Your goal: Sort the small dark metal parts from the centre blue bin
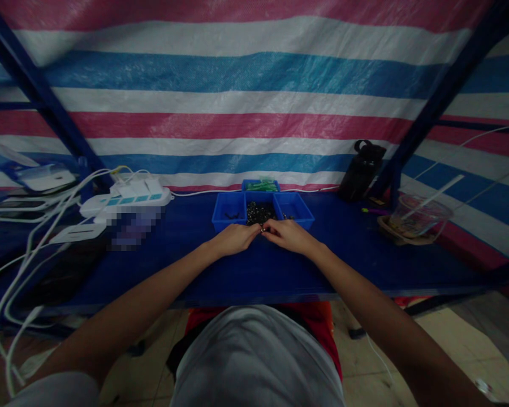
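Before the blue left bin [228, 202], where a few slender dark pieces [232, 216] lie, the left hand [235, 238] is best kept low over the tabletop [254, 277], its fingertips bracing rather than pushing. At the centre, just in front of the middle bin [261, 197] and its heap of small, shiny dark parts [257, 212], a light, even pinch seems wise: something so tiny could slip away and be lost among them. Farther over, the right hand [292, 235] would do well to make the finer movements, knuckles clear of the right bin [296, 204].

As for the tiny brassy part [263, 230], the left fingers are curled and drawn together at its left side; it sits where the two hands meet, between their fingertips; the right fingers are bent and closed at its right. Both hands appear to grip it, though its exact shape and which hand bears the hold cannot be told.
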`<control>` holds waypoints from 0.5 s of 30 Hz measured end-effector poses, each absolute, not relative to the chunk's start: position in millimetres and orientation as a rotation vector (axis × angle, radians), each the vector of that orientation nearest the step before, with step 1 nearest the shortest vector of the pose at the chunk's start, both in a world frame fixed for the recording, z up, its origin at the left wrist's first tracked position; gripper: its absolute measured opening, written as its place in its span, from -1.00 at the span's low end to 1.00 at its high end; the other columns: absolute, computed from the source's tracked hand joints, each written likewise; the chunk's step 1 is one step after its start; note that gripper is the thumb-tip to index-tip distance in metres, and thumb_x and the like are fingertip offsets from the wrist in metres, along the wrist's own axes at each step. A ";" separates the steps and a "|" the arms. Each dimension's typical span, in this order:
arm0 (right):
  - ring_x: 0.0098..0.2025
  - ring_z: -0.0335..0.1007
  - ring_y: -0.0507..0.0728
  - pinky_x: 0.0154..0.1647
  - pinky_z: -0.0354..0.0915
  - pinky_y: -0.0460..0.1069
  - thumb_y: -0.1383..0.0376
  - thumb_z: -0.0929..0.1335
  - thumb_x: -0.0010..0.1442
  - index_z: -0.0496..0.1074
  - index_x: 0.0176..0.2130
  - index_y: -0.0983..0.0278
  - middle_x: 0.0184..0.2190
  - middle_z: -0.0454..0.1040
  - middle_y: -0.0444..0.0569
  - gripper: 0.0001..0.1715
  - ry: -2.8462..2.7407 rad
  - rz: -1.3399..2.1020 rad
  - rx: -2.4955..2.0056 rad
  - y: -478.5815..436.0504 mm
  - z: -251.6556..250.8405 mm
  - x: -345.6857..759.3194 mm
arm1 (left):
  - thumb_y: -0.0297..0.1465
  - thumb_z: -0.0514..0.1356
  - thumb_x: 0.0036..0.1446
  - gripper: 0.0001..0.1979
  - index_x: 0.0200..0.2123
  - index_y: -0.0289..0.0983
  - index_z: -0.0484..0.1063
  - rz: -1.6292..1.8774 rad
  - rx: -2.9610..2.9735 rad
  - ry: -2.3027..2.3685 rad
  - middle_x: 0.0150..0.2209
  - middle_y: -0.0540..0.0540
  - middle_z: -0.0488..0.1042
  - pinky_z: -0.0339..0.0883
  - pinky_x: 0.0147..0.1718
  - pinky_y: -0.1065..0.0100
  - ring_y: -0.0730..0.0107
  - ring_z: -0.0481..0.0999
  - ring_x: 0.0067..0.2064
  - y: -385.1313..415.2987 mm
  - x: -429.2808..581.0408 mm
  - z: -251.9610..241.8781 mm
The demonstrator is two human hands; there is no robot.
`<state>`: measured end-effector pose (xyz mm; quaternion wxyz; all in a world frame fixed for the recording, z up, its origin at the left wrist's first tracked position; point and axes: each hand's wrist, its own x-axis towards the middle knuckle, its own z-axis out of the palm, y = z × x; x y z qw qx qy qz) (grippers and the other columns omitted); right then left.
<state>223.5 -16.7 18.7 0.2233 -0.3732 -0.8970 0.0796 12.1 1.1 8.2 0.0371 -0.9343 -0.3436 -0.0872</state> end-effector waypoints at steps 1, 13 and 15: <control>-0.43 0.37 0.01 -0.40 0.12 -0.14 0.24 0.26 0.26 0.36 -0.16 0.27 -0.46 0.46 -0.12 -0.82 -2.473 0.217 -1.025 -16.9 18.3 223.3 | -0.34 -0.11 0.32 -0.78 -0.14 -0.24 0.28 -0.268 -2.870 -1.048 -0.40 -0.05 0.48 0.27 -0.43 0.47 0.37 0.51 -0.38 1.4 12.0 7.7; -0.46 0.35 0.00 -0.43 0.10 -0.14 0.19 0.27 0.26 0.35 -0.17 0.28 -0.48 0.45 -0.13 -0.78 -2.476 0.194 -1.026 -18.3 18.6 223.1 | -0.35 -0.11 0.32 -0.79 -0.15 -0.25 0.27 -0.268 -2.887 -1.003 -0.40 -0.05 0.47 0.25 -0.44 0.46 0.37 0.50 -0.39 1.5 11.4 8.4; -0.47 0.34 0.00 -0.43 0.09 -0.14 0.18 0.26 0.26 0.36 -0.18 0.28 -0.49 0.45 -0.12 -0.77 -2.474 0.196 -1.036 -18.5 18.9 223.0 | -0.34 -0.12 0.32 -0.78 -0.16 -0.25 0.28 -0.263 -2.877 -0.991 -0.41 -0.05 0.47 0.24 -0.46 0.45 0.35 0.51 -0.39 1.5 11.5 8.9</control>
